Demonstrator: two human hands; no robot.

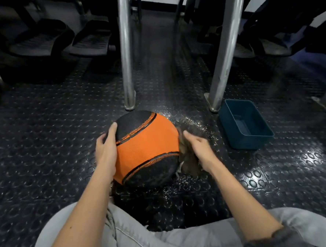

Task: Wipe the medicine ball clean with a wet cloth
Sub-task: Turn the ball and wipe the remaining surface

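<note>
Head view: a person sits on a dark studded rubber floor (45, 149), grey trousers (165, 241) at the bottom edge, both bare forearms reaching forward.
Medicine ball: the orange and black medicine ball (148, 143) rests on the floor between the two hands, in front of the knees and near the foot of a metal post.
Left hand: the left hand (106, 146) lies flat against the ball's left side, fingers straight and spread apart, thumb reaching onto the upper black panel.
Right hand: the right hand (198, 146) is closed over a bunched brownish cloth (189, 161) and holds it against the ball's right side; the hand is blurred, so the lie of each finger is unclear.
Cloth: it hangs below the palm, its frayed lower edge beside the lower black panel.
Floor: small glistening droplets (192, 121) are scattered beyond and under the ball.
Tub: a blue rectangular tub (245, 142) stands on the floor to the right, apart from the ball.
Posts: an upright metal post (126, 58) and a slanted one (224, 52) rise behind the ball.
Background: dark machine footplates (42, 39) sit at upper left.
</note>
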